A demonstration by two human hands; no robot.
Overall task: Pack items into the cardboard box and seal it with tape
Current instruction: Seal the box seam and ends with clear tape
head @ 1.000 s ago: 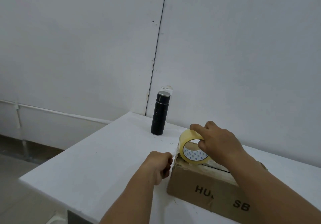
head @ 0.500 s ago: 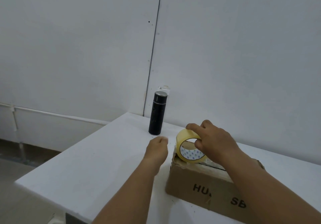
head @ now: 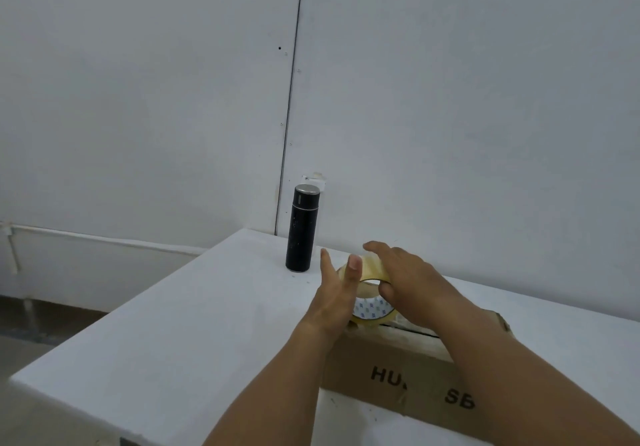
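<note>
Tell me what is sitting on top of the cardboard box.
A roll of clear tape stands on edge at the left end of the cardboard box, right hand gripping it, left hand open against it. The right forearm covers most of the top.

you are looking at a white table [head: 180,324] standing against a pale wall. a black flask [head: 301,234] with a silver cap is standing upright near its far edge. a closed cardboard box [head: 391,366] with dark lettering is lying on the table's near right part, apart from the flask.
</note>
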